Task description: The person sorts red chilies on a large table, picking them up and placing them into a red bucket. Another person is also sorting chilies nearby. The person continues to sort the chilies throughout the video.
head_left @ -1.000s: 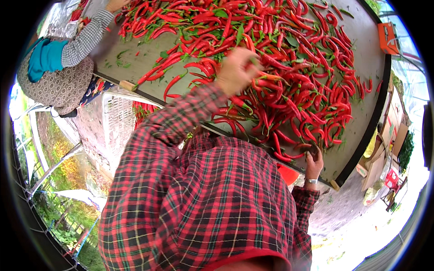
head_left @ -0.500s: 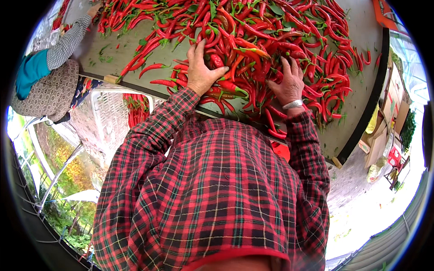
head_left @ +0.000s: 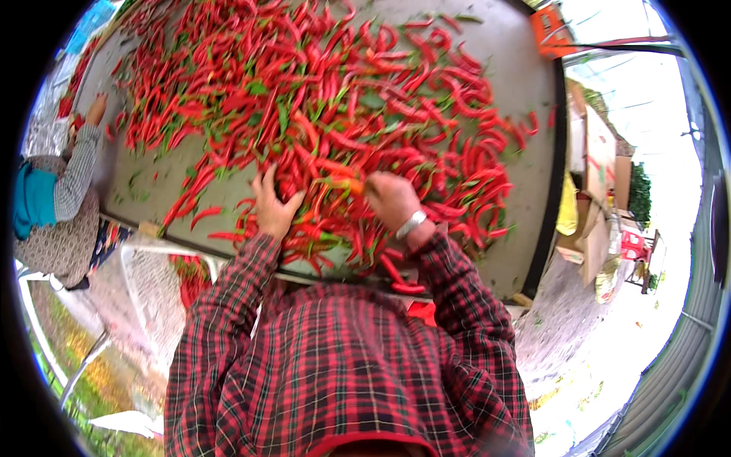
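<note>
A broad heap of red chili peppers (head_left: pixel 304 99) with green stems and scraps of leaf covers much of the grey table (head_left: pixel 525 190) in front of me. My left hand (head_left: pixel 272 207) rests at the near side of the heap, fingers and thumb spread apart around a few dark red peppers. To its right, my right hand (head_left: pixel 393 200) has its fingers curled closed at the end of an orange chili pepper (head_left: pixel 339 177). The fingertips of that hand are partly hidden. Two loose red peppers (head_left: pixel 397 276) lie at the table's near edge, below my right wrist.
At the far left another person's sleeve (head_left: pixel 75 179) reaches over the table. A white crate (head_left: pixel 156 286) with red peppers stands below the near left edge. Cardboard boxes (head_left: pixel 598 164) are beyond the right edge, and an orange box (head_left: pixel 550 30) sits at the far right corner.
My right hand has gone from spread fingers on the peppers to a closed grip on the orange one. My left hand stays spread on the heap. The whole view has shifted.
</note>
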The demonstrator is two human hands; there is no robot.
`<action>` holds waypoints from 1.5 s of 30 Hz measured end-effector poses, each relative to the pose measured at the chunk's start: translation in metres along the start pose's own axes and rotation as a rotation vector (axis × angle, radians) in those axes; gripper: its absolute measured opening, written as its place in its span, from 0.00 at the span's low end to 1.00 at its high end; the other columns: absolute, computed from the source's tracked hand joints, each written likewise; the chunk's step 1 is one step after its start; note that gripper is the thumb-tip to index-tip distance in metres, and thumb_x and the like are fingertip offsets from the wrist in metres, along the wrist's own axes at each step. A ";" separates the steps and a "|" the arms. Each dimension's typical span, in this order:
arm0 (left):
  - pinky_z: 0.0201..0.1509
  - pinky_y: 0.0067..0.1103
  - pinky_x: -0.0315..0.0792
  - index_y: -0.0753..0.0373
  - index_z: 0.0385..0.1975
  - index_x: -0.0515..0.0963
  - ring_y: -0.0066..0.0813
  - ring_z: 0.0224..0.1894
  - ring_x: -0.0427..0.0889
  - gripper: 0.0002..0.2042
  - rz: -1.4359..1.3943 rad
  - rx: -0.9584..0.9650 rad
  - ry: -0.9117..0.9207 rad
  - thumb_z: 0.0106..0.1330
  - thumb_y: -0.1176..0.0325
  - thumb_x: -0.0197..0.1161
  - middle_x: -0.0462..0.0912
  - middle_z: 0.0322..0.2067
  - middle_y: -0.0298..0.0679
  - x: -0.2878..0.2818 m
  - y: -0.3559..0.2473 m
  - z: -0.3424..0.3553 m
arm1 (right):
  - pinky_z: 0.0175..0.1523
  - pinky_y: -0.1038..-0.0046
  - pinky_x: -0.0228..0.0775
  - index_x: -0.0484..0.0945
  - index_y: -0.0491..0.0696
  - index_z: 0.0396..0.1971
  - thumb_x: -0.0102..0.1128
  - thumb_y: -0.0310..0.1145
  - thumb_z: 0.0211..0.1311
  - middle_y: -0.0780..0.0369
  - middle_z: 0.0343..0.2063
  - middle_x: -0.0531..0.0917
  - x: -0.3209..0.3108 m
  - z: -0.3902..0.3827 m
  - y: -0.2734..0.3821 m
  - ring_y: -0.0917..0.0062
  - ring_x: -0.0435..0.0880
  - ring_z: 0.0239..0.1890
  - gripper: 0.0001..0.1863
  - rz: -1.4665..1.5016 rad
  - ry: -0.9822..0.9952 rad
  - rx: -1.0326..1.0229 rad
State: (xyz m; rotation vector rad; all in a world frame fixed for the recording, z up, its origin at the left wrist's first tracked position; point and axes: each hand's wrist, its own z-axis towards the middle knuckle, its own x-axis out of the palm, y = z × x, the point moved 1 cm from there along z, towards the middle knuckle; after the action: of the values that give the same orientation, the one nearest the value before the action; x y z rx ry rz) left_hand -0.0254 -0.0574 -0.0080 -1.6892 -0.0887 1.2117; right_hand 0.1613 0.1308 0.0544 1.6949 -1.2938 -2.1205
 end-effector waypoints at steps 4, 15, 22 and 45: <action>0.61 0.38 0.63 0.57 0.62 0.60 0.55 0.59 0.63 0.40 -0.036 0.012 0.004 0.49 0.57 0.72 0.58 0.58 0.55 0.003 -0.003 0.003 | 0.39 0.59 0.72 0.79 0.43 0.29 0.60 0.41 0.52 0.50 0.24 0.80 -0.070 -0.010 0.016 0.54 0.80 0.30 0.15 0.012 0.769 -0.061; 0.63 0.34 0.61 0.57 0.63 0.60 0.49 0.60 0.63 0.35 -0.034 0.013 0.018 0.54 0.64 0.66 0.60 0.58 0.51 -0.002 0.007 -0.001 | 0.43 0.76 0.76 0.73 0.41 0.50 0.50 0.34 0.66 0.58 0.42 0.83 -0.192 0.054 -0.055 0.75 0.84 0.38 0.17 0.834 -0.075 0.368; 0.56 0.28 0.69 0.60 0.56 0.69 0.43 0.50 0.76 0.27 -0.272 -0.158 0.081 0.52 0.72 0.60 0.74 0.48 0.46 -0.025 0.004 -0.025 | 0.45 0.63 0.74 0.74 0.49 0.49 0.68 0.36 0.47 0.55 0.36 0.80 0.024 0.010 -0.005 0.59 0.80 0.41 0.26 -0.192 -0.081 0.053; 0.49 0.38 0.68 0.58 0.38 0.80 0.36 0.45 0.72 0.08 0.040 0.192 0.049 0.66 0.66 0.56 0.78 0.36 0.37 0.004 -0.095 0.057 | 0.41 0.67 0.74 0.78 0.40 0.40 0.61 0.30 0.54 0.54 0.33 0.83 -0.002 -0.044 -0.038 0.65 0.83 0.35 0.14 0.245 -0.220 0.269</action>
State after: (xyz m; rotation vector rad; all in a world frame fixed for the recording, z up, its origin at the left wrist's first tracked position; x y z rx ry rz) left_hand -0.0227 0.0289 0.0611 -1.5574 0.0889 1.1689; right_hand 0.2142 0.1322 0.0300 1.3253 -1.8180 -2.1084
